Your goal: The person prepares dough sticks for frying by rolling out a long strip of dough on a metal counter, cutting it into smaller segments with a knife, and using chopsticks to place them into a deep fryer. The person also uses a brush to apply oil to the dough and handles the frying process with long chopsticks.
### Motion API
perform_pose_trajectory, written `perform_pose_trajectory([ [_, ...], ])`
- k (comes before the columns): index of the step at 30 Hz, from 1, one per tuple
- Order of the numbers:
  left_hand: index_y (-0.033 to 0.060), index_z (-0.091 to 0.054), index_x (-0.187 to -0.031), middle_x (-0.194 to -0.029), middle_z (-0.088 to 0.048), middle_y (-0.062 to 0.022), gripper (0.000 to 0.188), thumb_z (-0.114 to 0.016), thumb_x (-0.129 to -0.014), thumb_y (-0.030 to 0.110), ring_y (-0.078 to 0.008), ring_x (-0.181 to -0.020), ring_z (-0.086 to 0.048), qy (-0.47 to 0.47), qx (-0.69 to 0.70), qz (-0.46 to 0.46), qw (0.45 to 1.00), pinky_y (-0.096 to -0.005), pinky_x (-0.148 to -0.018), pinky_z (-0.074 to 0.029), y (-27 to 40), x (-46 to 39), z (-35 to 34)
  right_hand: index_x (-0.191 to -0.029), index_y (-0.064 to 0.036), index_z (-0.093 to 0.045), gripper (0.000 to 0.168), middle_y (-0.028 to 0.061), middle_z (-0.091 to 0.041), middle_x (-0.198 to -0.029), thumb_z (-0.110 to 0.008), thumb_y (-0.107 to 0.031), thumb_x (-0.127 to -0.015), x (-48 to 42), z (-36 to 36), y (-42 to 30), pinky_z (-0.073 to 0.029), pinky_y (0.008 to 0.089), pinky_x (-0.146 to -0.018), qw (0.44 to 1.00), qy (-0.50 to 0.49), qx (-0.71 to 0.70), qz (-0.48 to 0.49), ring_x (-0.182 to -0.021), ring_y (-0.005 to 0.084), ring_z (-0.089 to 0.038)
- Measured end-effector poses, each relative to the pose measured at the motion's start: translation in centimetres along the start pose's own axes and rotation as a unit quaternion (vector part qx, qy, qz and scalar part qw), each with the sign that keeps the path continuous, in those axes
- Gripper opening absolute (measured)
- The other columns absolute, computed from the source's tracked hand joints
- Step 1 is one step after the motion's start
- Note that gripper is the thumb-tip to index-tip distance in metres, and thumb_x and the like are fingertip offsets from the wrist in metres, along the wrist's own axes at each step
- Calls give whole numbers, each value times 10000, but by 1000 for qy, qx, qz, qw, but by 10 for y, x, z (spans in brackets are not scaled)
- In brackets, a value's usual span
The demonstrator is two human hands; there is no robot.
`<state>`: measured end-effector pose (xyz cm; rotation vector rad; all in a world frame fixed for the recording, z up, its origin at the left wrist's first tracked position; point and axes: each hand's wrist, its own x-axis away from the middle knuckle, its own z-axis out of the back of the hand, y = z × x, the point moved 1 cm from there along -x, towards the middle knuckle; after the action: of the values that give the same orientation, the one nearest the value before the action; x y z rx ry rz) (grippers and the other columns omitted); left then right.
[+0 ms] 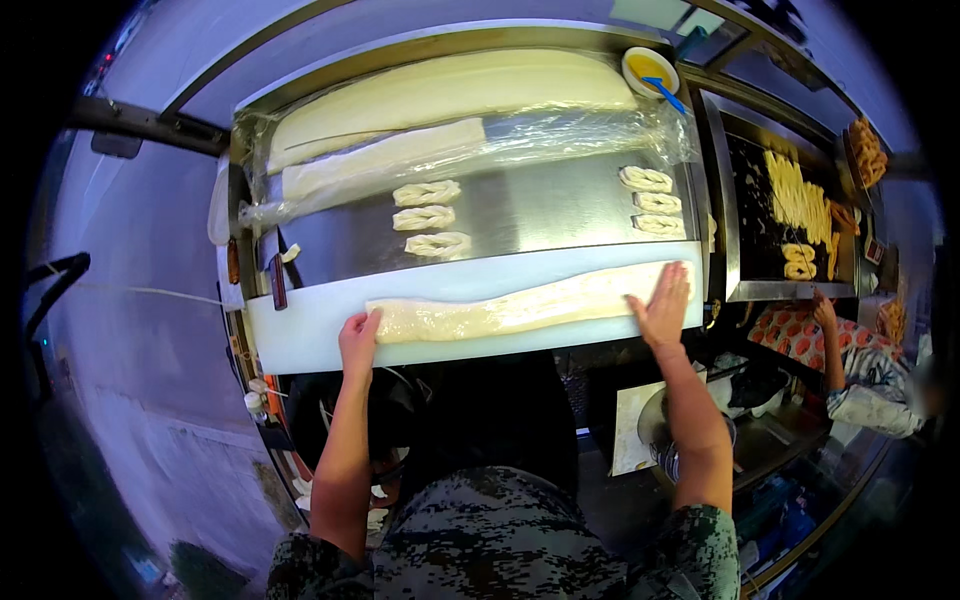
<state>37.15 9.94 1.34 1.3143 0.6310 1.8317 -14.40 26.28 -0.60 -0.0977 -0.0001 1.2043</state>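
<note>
A long, flat strip of dough (510,309) with a glossy surface lies across the white cutting board (307,330). My left hand (360,339) pinches the strip's left end. At the other end, my right hand (664,306) rests flat on the dough, palm down, its thumb spread from the fingers. Beyond the board, twisted dough pieces (426,218) form a short column on the metal worktop (540,195). A second column of twisted pieces (656,202) sits farther right. A knife with a brown handle (280,281) lies at the board's left edge.
Behind, plastic wrap (555,139) partly covers a large dough slab (465,94) and a smaller sheet (390,154). A bowl (650,71) holds yellow liquid and a blue-handled utensil. Right is a fryer (750,187) with frying dough sticks (799,195); another person's hand (823,309) is near it.
</note>
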Motion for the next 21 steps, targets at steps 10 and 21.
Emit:
perform_pose_trajectory([
  [10,16,-612,-960,-868,-603,-61,218,-684,-817,164,-149,-785,-548,72,17,-175,982,-288,-735,-462,19,19,-31,-1416,125,-198,1078,327,-130,-1496,-488,-710,-799,25,-10,-197,-87,544,-1136,991,-69,-76,87,-1418,420,-99],
  [21,0,-625,-945,-832,-604,-42,169,-628,-881,157,-118,-768,-541,240,-15,-198,950,-274,-724,-465,-30,-19,151,-1435,95,-197,1093,286,-105,-1519,-442,-751,-789,54,-6,-352,-69,523,-1147,960,-160,-139,185,-1428,398,-69],
])
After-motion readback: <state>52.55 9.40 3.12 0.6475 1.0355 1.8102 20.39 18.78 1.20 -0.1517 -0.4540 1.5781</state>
